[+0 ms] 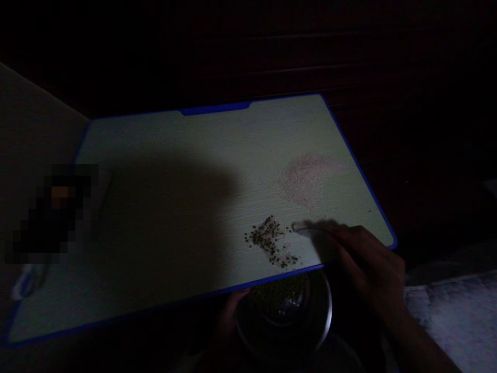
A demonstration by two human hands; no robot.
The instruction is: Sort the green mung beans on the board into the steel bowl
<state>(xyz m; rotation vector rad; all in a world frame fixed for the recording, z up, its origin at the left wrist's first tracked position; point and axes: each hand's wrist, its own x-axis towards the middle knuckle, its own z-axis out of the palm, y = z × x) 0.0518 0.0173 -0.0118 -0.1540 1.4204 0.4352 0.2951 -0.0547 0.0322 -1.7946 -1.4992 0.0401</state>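
Observation:
My right hand (pixel 370 264) is closed round a thin metal spoon (pixel 310 229), its tip low over the light board (pixel 194 134) near the front right. Just left of that tip lies a loose patch of small green beans (pixel 267 238), with a few strays around it. Below the board's front edge is a round metal bowl (pixel 328 311) with many more green beans (pixel 277 292) inside. My left hand (pixel 232 311) grips the bowl's left side, though most of its fingers are in the dark or behind the bowl.
Fine pinkish grains (pixel 306 176) are spread over the right part of the board, behind the green beans. A blurred-out dark object (pixel 54 217) lies at the left end. Blue edging (pixel 357 160) runs round the board. Pale cloth (pixel 458 316) shows at lower right.

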